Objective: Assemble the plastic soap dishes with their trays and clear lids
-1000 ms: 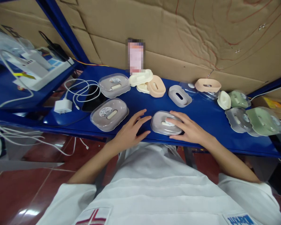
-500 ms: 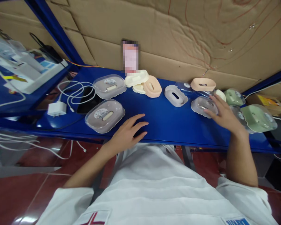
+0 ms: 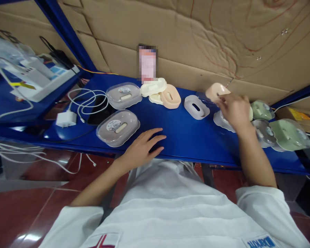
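Observation:
My right hand [image 3: 235, 110] is closed on the edge of a peach soap dish part [image 3: 216, 91], which is tilted up at the back right. Below that hand, partly covered by it, is a grey-white piece [image 3: 222, 122]. Just left stands a grey soap dish part [image 3: 196, 107] with a dark slot. My left hand [image 3: 142, 146] lies at the table's front edge, fingers spread and holding nothing. Nearest to it is a grey soap dish with a clear lid [image 3: 118, 128]; a similar lidded dish [image 3: 124, 95] sits behind. Cream parts [image 3: 153, 86] and another peach part [image 3: 171, 96] overlap at centre back.
Green lidded dishes [image 3: 289, 134] and a dark grey one [image 3: 265, 132] stand on the right of the blue table [image 3: 186, 141]. A phone [image 3: 147, 63] leans on the cardboard wall. A white charger [image 3: 66, 119] with coiled cable and a power strip [image 3: 46, 84] are at left.
My right hand has moved left and back from above the grey lidded dish and taken hold of the peach part, now tilted. The left hand stays in place.

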### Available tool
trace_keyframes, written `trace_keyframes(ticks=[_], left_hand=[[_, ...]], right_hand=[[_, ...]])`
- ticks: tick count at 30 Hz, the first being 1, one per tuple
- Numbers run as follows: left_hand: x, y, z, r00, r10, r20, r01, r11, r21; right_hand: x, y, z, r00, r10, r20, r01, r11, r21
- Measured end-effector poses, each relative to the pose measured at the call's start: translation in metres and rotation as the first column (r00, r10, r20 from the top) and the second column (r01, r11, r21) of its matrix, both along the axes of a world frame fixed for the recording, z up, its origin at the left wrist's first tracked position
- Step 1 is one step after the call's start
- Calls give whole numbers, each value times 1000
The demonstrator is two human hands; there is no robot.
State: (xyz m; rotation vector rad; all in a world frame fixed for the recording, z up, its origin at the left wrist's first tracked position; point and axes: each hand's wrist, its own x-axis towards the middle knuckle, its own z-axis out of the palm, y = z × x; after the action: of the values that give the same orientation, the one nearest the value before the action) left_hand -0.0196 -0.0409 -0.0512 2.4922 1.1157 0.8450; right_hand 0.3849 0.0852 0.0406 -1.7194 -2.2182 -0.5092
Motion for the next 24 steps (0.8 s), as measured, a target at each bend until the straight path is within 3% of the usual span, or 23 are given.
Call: trace_keyframes(ticks=[2,4,6,8,9,10,12,13,14,15,16,17,18,20,24], left_hand=[[0,0,0,1000,11,15,-11,1000,6],[0,0,-2,999,15,35,-16,999,44],[0,1,-4,1000,1,28,-3,996,90],[0,3,-5,1000,-22,-5,22,992,122],[0,3,-6,999,-29,-22,31,991,129],[1,3,-6,999,-31,-33,35,991,131],[2,3,-4,999,-26,-28,30,991,129],[2,3,-3,1000,-20,-16,22,992,125],[2,2,-2,1000,-13,-2,13,992,122],[2,2,-2,1000,-7,10,5,993,121],[3,2,-1,1000,-1,22,-2,992,123],[3,2,-1,1000,4,29,-7,992,125],[3,2,0,999,7,35,-11,992,125],[3,2,-1,999,10,40,-15,993,117],[2,3,-1,999,12,48,-17,995,99]], right_hand=[[-38,-35,-13,964,265,-9,-264,964,27],[-75,-63,-29,852,523,9,-523,852,-28],[-102,-78,-42,723,690,-1,-688,721,-86],[-111,-77,-46,623,781,-52,-780,614,-120],[-107,-72,-45,613,786,-84,-789,602,-121],[-98,-64,-41,644,757,-113,-765,634,-111],[-66,-42,-30,808,568,-156,-584,807,-85],[-45,-29,-24,902,398,-166,-415,906,-79],[-23,-16,-18,965,201,-170,-219,971,-95],[1,-4,-14,986,-20,-168,-3,991,-132],[23,7,-12,951,-265,-157,234,953,-191],[43,16,-11,869,-472,-151,432,871,-235],[61,24,-12,805,-574,-150,535,811,-237],[85,33,-17,711,-686,-155,647,724,-240],[105,39,-32,665,-727,-169,691,686,-228]])
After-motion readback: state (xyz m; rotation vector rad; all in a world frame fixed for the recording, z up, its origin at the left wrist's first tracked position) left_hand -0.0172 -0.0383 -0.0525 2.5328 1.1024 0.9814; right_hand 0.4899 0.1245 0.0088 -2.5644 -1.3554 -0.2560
